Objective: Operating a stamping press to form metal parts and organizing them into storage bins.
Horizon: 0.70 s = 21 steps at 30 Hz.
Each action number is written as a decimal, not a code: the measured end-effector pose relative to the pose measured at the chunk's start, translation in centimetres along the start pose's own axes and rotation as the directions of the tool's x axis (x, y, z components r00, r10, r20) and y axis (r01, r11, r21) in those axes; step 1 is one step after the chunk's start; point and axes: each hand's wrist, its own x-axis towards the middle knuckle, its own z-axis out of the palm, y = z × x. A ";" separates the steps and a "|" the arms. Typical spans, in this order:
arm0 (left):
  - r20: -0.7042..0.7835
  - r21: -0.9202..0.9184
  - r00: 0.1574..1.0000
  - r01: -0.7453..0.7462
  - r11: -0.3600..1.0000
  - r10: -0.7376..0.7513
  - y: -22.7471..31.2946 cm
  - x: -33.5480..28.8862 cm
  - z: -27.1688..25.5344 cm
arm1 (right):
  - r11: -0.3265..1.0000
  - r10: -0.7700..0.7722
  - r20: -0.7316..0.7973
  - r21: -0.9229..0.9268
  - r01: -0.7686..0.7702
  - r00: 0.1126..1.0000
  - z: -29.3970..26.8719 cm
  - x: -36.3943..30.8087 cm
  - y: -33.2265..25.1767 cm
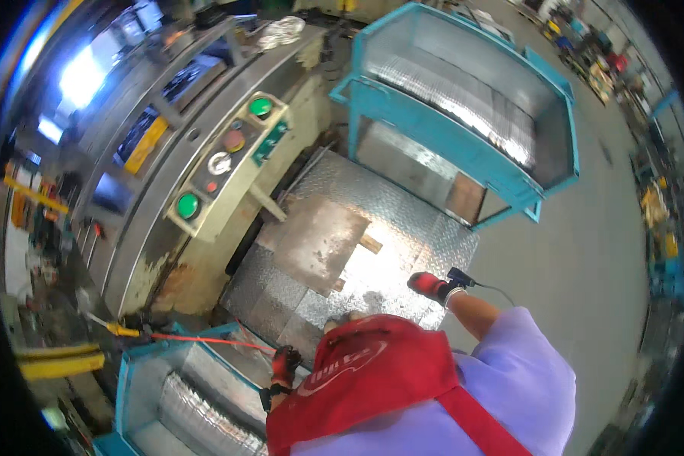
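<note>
My left hand (pixel 285 366), in a red and black glove, is closed around the near end of a long thin orange-red rod (pixel 213 340). The rod reaches left over the corner of a blue-framed bin (pixel 129 380) to a yellow section (pixel 123 330) and a thin pale tip by the machine. Metal parts stacked in a curved row (pixel 205 418) lie inside this bin. My right hand (pixel 427 285), in a red and black glove, is held in a fist above the metal floor plate, apart from everything, and nothing sticks out of it. A small black device with a cable sits at its wrist.
A machine with a control panel (pixel 228 156) of green and red buttons stands at left. At the upper right, a blue bin (pixel 463 114) on legs holds rows of shiny metal parts. A flat sheet (pixel 319 239) lies on the tread-plate floor (pixel 403 205). Shelving and clutter line the far right.
</note>
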 end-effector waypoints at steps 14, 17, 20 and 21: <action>-0.205 0.780 0.975 0.111 0.615 0.083 2.3 14.0 25.0 | 0.164 0.575 0.148 0.943 -0.290 0.805 1.1 -9.6 11.2; -0.196 0.814 0.980 0.142 0.563 0.037 -0.2 18.1 28.2 | 0.130 0.605 0.186 0.936 -0.326 0.774 -1.3 -10.0 14.3; -0.169 0.870 0.986 0.145 0.472 0.008 -4.0 21.0 33.4 | 0.130 0.569 0.216 0.929 -0.346 0.794 -2.6 -11.3 20.2; -0.184 0.812 0.982 0.171 0.557 -0.032 -5.9 21.3 36.3 | 0.144 0.596 0.188 0.931 -0.335 0.780 -4.3 -11.0 21.5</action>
